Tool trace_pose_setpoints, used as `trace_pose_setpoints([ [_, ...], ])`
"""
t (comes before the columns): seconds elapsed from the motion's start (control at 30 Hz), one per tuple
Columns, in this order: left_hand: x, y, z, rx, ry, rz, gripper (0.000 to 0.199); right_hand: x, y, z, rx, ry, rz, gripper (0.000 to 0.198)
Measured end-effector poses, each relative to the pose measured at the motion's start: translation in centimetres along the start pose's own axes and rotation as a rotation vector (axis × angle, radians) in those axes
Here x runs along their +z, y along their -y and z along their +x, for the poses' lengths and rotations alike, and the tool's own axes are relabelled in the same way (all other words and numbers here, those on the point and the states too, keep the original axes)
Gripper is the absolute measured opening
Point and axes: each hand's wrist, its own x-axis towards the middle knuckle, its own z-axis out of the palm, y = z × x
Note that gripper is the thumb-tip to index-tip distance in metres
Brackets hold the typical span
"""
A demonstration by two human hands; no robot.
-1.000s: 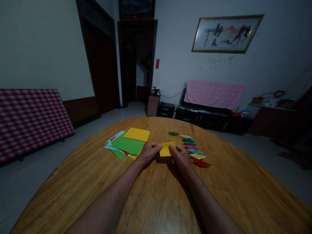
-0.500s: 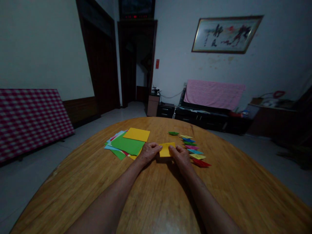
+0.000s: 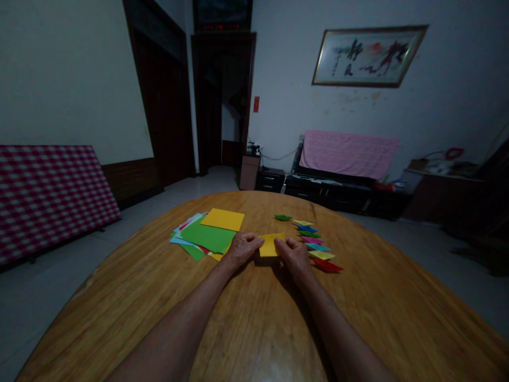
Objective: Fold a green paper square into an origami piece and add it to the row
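Note:
A small yellow piece of paper (image 3: 269, 246), probably folded, is held just above the table between my two hands. My left hand (image 3: 243, 249) pinches its left edge with thumb and fingers. At the right edge, my right hand (image 3: 295, 255) grips it, the thumb lying on the front face. Beyond my left hand lies a loose pile of coloured sheets, with a green sheet (image 3: 209, 233) and a yellow sheet (image 3: 222, 219) on top. Folded paper boats in several colours line up right of my right hand, the red boat (image 3: 327, 266) nearest and a green boat (image 3: 282, 217) farthest.
The round wooden table (image 3: 254, 329) fills the foreground. Past it stand a black low cabinet (image 3: 330, 195) with a pink cloth (image 3: 350, 154) above, and a checked red-and-white panel (image 3: 51, 196) on the left. A dark doorway (image 3: 222, 106) opens at the back.
Almost nothing differs. Both hands keep their hold on the yellow paper, which has tilted very slightly. The pile and the boats stay in place.

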Motion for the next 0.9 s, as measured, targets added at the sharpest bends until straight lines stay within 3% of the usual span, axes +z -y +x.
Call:
trace_pose_setpoints([
  [0.13,-0.3,0.7,0.3,0.102,-0.013,0.237,0.028,-0.2,-1.0,0.3,-0.097,0.001,-0.198,0.029],
  [0.4,-0.2,1.2,0.2,0.24,0.024,0.704,0.022,-0.8,-1.0,0.0,-0.286,-0.019,-0.93,0.027],
  [0.6,0.2,1.3,-0.3,0.322,0.053,0.955,0.017,-1.0,-1.1,-0.2,-0.352,0.01,-1.066,0.018],
  [0.8,0.3,1.3,-0.2,0.311,0.081,0.996,0.017,-0.8,-1.2,-0.2,-0.343,0.034,-1.108,0.013],
  [0.9,0.4,1.5,-0.1,0.309,0.071,0.999,0.016,-0.9,-1.5,-0.1,-0.359,0.015,-1.038,0.02],
])
